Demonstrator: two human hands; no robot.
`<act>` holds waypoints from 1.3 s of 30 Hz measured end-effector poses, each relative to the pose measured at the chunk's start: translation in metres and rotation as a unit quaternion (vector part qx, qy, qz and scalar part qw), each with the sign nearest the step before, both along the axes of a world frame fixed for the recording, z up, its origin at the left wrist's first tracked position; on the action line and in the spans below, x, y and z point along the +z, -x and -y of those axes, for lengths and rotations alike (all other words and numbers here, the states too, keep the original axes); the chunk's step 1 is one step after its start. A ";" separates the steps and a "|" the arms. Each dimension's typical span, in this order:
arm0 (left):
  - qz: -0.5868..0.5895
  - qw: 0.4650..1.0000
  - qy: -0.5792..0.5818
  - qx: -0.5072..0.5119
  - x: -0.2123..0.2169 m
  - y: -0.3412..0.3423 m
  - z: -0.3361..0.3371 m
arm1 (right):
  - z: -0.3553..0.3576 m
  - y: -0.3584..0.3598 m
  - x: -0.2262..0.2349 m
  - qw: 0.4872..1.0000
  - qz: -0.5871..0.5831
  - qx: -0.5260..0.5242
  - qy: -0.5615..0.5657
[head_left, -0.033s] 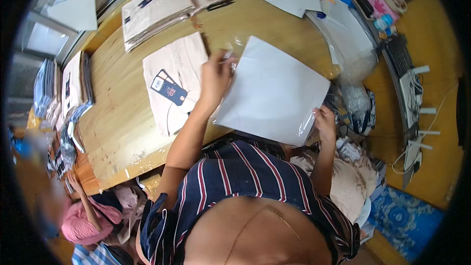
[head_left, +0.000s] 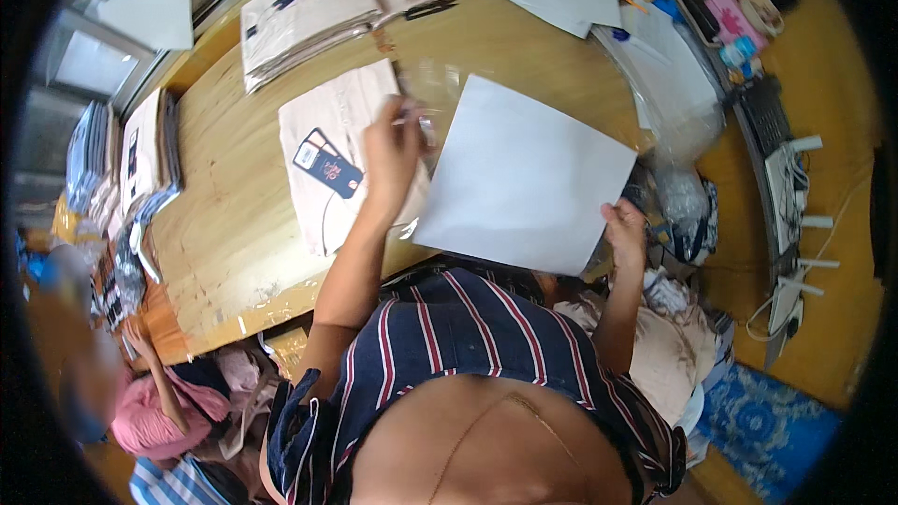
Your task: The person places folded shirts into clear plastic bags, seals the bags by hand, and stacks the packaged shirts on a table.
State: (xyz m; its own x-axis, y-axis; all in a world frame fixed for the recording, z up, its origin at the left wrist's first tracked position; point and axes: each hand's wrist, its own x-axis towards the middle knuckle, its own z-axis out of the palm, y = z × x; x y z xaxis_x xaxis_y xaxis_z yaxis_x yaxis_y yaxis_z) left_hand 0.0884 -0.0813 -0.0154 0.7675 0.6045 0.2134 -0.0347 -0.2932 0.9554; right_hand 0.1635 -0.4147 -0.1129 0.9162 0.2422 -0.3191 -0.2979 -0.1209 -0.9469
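Closest in, the right hand (head_left: 625,229) grips the near right corner of a big white sheet (head_left: 524,182), fingers curled round its edge. The sheet lies tilted across the tabletop (head_left: 234,224), long side running up and away to the right, so from that hand nearly all of it sits up-left. A bit further out, the left hand (head_left: 393,145) pinches the mouth of a clear plastic bag (head_left: 426,98) right at the sheet's far left edge; hard to tell exactly how much film it has. That hand is the one nearer the folded pale pink garment (head_left: 341,164) with its dark blue tag (head_left: 327,166), lying just left of the sheet. Beyond that, stacks of folded garments (head_left: 304,19) sit along the far edge.
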 end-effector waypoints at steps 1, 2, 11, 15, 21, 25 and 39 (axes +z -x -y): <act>-0.018 0.997 -0.007 0.079 0.002 0.022 -0.017 | -0.012 -0.010 0.009 0.999 0.045 0.000 0.009; -0.019 0.988 -0.036 0.148 -0.001 0.043 -0.037 | -0.015 -0.023 0.021 0.999 0.036 0.004 0.021; -0.130 0.888 -0.037 0.439 -0.023 0.219 -0.064 | -0.062 -0.186 0.046 0.909 0.222 -0.149 0.319; -0.214 0.841 0.014 0.496 -0.031 0.249 -0.046 | -0.158 -0.124 0.058 0.803 0.499 0.011 0.325; -0.289 0.773 -0.358 0.437 -0.038 0.213 -0.045 | -0.237 0.080 0.065 0.718 0.562 0.375 0.167; -0.213 0.887 -0.334 0.236 -0.060 0.144 -0.065 | -0.242 0.100 0.059 0.641 0.603 0.405 0.248; -0.188 0.980 -0.055 0.020 -0.066 0.125 -0.137 | -0.266 0.142 0.045 0.478 0.595 0.642 0.071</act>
State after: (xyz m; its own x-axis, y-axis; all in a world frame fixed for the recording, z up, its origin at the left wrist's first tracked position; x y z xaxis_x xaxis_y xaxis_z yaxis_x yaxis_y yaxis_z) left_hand -0.0365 0.0561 -0.0817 0.7809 0.6245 -0.0145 0.3272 -0.3891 0.8612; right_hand 0.0212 -0.1482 -0.0679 -0.4063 0.9021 0.1455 0.8480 0.4316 -0.3077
